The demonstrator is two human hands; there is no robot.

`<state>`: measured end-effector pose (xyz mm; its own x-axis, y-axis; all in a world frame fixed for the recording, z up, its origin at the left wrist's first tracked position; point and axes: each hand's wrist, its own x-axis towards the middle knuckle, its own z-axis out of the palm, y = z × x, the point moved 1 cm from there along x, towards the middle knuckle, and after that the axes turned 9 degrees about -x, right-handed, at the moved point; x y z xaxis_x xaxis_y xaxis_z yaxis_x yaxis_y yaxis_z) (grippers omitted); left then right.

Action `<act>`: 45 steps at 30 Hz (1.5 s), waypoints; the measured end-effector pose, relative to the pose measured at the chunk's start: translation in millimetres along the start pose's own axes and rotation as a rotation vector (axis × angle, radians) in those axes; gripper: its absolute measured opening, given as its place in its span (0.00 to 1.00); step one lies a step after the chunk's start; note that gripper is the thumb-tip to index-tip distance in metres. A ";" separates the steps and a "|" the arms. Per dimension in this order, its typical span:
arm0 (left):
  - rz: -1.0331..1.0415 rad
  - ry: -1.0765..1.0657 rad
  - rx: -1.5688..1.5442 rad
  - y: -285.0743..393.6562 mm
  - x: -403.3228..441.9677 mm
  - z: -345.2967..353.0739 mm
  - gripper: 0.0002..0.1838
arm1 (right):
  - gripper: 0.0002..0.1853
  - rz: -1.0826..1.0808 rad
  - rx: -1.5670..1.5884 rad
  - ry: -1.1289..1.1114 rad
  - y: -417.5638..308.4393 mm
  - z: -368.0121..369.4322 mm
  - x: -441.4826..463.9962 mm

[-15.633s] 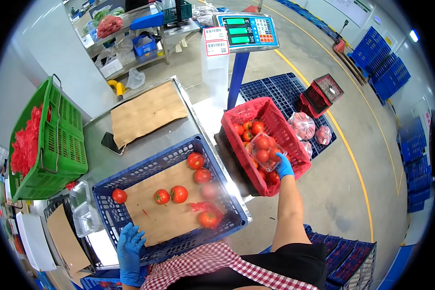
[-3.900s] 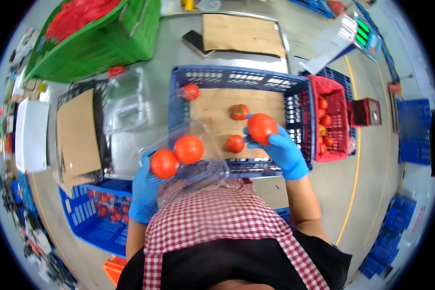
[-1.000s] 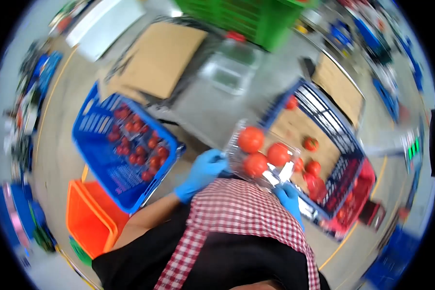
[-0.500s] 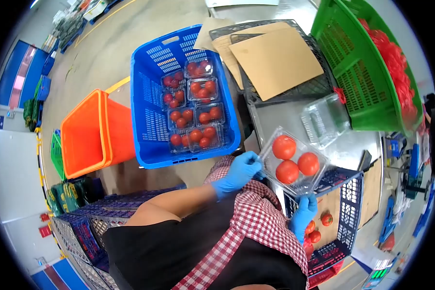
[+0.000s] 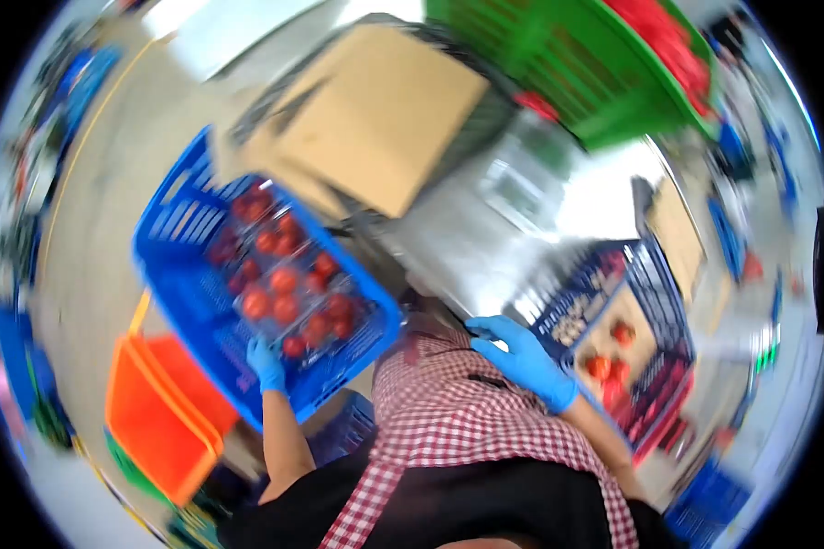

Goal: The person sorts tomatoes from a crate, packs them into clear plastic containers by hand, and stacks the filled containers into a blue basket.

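Note:
Inside the blue crate [image 5: 178, 261], my left hand [image 5: 265, 364] is at the lower edge of a clear plastic box of tomatoes [image 5: 270, 295], its fingers closed on the edge. Motion blur softens the contact. This box lies over or among several similar tomato boxes [image 5: 334, 320]. My right hand [image 5: 522, 361] holds nothing, fingers apart, in front of my checked apron beside the metal table [image 5: 439, 247]. To its right, a dark blue crate [image 5: 673, 320] holds several loose tomatoes [image 5: 600, 368] on a cardboard lining.
Empty clear plastic boxes [image 5: 517, 194] rest on the metal table. Cardboard sheets [image 5: 384, 114] lie on a dark crate behind. A green crate [image 5: 558, 69] with red netting stands at the back right, and orange bins [image 5: 160, 412] stand at the left.
The tomato box held in both hands over the table has moved left into the blue crate with my left hand. My right hand has let go of it. The view has turned.

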<state>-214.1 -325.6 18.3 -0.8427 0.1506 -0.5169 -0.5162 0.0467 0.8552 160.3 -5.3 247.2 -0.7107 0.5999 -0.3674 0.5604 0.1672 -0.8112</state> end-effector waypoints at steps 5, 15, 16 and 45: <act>0.075 -0.214 0.344 -126.7 -4.8 24.2 0.12 | 0.21 0.120 -0.040 0.088 77.9 -104.3 -117.4; -0.116 0.211 0.255 -103.7 -46.3 134.1 0.18 | 0.19 0.282 0.060 0.308 92.4 -115.0 -190.6; -0.060 0.243 0.290 -85.7 -61.2 148.5 0.18 | 0.18 0.252 0.121 0.318 90.8 -117.0 -195.1; 0.818 -1.690 1.089 -149.1 -643.4 666.7 0.31 | 0.34 0.371 0.373 0.417 333.7 -393.9 -320.1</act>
<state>507.0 228.9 248.9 0.4425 0.8870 -0.1321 0.5720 -0.1657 0.8034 742.3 166.7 273.3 -0.2335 0.8302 -0.5062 0.4977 -0.3452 -0.7957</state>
